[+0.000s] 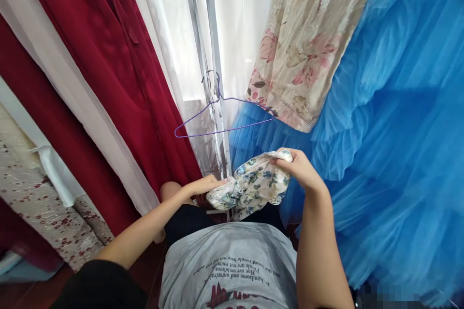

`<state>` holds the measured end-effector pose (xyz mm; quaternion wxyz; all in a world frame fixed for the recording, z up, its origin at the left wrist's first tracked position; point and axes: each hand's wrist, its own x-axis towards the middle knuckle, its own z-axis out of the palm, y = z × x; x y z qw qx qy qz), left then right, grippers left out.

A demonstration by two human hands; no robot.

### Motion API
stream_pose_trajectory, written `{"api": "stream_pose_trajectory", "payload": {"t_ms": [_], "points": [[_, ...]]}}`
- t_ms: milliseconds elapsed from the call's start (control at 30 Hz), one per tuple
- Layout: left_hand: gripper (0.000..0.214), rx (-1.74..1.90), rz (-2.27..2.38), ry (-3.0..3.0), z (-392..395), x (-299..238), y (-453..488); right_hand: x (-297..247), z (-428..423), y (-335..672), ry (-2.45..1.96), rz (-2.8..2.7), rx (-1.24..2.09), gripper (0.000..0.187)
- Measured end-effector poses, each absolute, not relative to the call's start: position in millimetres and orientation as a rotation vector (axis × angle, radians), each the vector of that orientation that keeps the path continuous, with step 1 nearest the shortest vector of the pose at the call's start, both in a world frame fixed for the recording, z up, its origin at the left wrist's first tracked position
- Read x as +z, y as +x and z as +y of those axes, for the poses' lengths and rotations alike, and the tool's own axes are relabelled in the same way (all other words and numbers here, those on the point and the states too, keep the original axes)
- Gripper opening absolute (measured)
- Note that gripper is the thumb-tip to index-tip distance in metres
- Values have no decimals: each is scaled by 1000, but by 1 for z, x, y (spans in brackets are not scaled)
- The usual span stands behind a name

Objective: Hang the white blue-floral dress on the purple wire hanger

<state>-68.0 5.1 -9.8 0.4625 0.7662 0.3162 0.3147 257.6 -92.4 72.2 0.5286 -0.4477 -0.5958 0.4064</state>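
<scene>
1 wht floral cloth (259, 183), blue/grn print, crumpled, btwn L fingers (216, 183) & R fingers (286, 164), both pinching it; 1 purple hanger (226, 130) beyond fingers

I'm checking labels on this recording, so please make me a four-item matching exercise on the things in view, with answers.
Column one:
1. Cloth
2. Hanger
3. Tulle
4. T-shirt

Column two:
A. Grey, with printed lettering
B. Vivid blue, layered
C. Held by the left hand and right hand
D. Purple, thin

Right pairs: 1-C, 2-D, 3-B, 4-A.
</scene>
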Motion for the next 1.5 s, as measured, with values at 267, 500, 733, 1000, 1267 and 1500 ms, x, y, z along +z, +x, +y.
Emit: {"api": "stream_pose_trajectory", "payload": {"t_ms": [267, 500, 733, 1000, 1267, 1500], "points": [[23, 618, 1232, 2474, 42, 72, -196, 85, -76, 214, -1020, -1651, 895, 17], [19, 856, 1533, 2597, 70, 136, -226, 103, -22, 197, -1016, -1799, 624, 57], [29, 895, 1052, 2465, 68, 174, -172, 104, 61, 216, -1330, -1772, 284, 56], [26, 1409, 1253, 2430, 66, 185, -107, 89, 42, 205, -1284, -1981, 198, 33], [24, 1648, 1279, 2565, 60, 187, -92, 115, 23, 248, -1144, -1446, 34, 53], [34, 1491, 1439, 2546, 72, 183, -121, 156, 18, 288, -1231, -1661, 786, 30]]}}
